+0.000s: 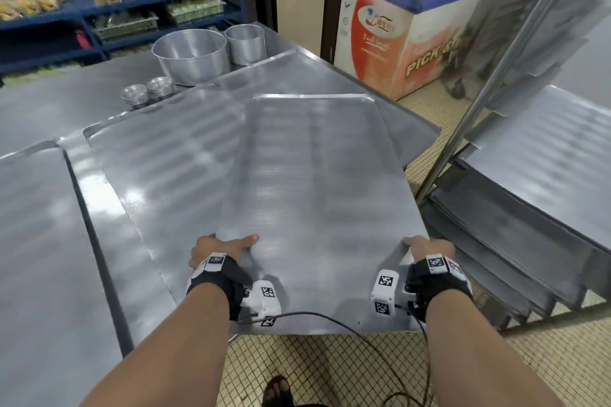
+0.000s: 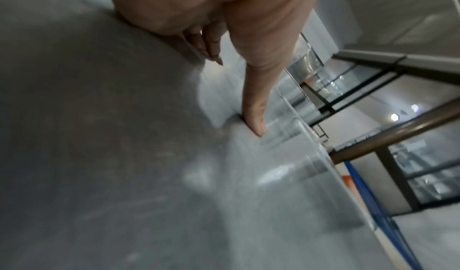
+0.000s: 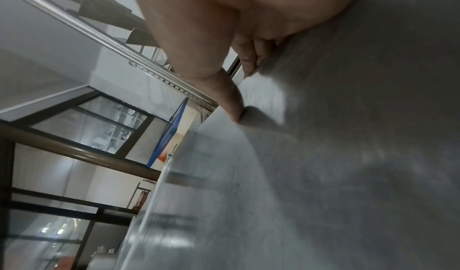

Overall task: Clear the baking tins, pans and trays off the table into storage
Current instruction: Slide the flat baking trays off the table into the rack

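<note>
A large flat metal baking tray [image 1: 314, 182] is lifted off the table, its near end out over the floor. My left hand [image 1: 218, 249] grips its left edge near the front, thumb [image 2: 254, 117] lying on top and fingers curled underneath. My right hand [image 1: 426, 248] grips the right edge the same way, thumb [image 3: 231, 101] on the tray surface [image 3: 348, 156]. Two more flat trays [image 1: 158, 168] lie on the steel table [image 1: 82, 99]. At the back stand a wide round pan [image 1: 191, 54], a smaller round tin [image 1: 245, 43] and two stacks of small fluted moulds [image 1: 147, 94].
A tall tray rack [image 1: 515, 53] with stacked trays [image 1: 496, 241] on its runners stands at the right. A chest freezer [image 1: 406, 26] is behind it. Blue shelves [image 1: 99, 10] with packaged goods line the back left. Tiled floor [image 1: 330, 367] and my foot lie below.
</note>
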### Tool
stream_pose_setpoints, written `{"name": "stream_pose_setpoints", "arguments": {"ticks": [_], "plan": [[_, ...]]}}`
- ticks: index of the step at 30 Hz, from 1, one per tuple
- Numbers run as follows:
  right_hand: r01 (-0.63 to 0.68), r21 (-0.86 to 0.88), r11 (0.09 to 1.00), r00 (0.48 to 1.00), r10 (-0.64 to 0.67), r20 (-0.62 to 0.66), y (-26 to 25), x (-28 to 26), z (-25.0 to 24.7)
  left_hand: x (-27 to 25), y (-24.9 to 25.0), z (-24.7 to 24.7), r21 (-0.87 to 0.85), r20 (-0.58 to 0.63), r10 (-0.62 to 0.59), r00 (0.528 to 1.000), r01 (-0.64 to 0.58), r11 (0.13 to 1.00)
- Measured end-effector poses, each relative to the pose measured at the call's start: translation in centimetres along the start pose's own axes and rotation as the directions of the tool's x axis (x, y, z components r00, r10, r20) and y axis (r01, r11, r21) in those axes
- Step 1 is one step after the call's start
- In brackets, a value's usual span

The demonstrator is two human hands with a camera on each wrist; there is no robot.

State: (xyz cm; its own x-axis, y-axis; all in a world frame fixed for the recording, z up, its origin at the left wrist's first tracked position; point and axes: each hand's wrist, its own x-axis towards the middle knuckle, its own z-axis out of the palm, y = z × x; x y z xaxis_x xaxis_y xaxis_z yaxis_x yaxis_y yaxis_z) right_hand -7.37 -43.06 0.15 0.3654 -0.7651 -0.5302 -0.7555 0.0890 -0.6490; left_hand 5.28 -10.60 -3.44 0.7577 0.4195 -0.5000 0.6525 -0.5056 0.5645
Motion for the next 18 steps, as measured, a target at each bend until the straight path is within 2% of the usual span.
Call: {"name": "stream_pose_setpoints", "arguments": {"ticks": [5, 9, 13, 15, 18], "plan": [[-0.003, 0.081, 0.997, 1.0, 0.002, 0.016, 0.3, -0.5, -0.4, -0.9, -1.2, -0.8, -0.156, -0.005, -0.05, 0.999, 0.048, 0.987], [-0.013, 0.075, 0.997, 0.999, 0.01, 0.044, 0.9, -1.6, 0.0, -2.2, -2.6, -2.5, -0.268, -0.078, -0.066, 0.995, 0.042, 0.962], [0.034, 0.08, 0.996, 0.997, -0.04, 0.073, 0.8, -2.6, -0.2, -4.3, -4.8, -4.1, -0.324, -0.164, -0.086, 0.983, 0.029, 0.946], [0.073, 0.091, 0.993, 0.993, -0.081, 0.089, 0.5, -3.2, -0.6, -5.3, -6.2, -4.8, -0.389, -0.174, -0.098, 0.98, 0.023, 0.921], [0.152, 0.079, 0.985, 0.98, -0.161, 0.119, -0.1, -4.3, -0.7, -6.6, -8.8, -6.5, -0.4, -0.202, -0.099, 0.974, 0.01, 0.916]]}}
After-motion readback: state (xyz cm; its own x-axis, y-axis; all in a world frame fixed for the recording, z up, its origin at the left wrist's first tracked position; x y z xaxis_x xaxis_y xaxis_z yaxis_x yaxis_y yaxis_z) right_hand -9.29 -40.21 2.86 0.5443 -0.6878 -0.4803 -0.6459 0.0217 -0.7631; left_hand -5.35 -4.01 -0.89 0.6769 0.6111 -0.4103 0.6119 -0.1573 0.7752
